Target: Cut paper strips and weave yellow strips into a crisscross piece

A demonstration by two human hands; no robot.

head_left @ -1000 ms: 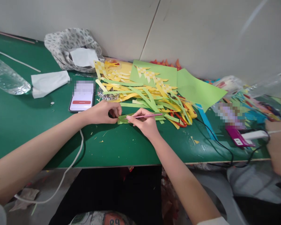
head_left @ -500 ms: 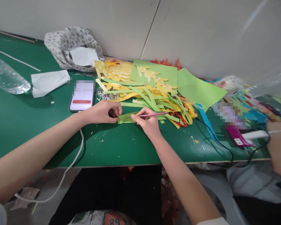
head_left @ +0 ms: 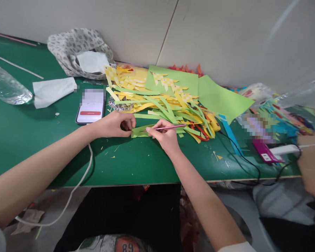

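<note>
Green table (head_left: 28, 140): the left hand (head_left: 115, 125) pinches a green paper strip (head_left: 139, 132) flat, so the right hand (head_left: 165, 134), gripping a pink pen (head_left: 170, 127), can mark it, just beside the phone (head_left: 91, 111).

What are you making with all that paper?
A person sits at a green table. The left hand pinches one end of a green paper piece, and the right hand holds a thin pink stick with its tip on that piece. A heap of green and yellow paper strips lies just behind.
</note>
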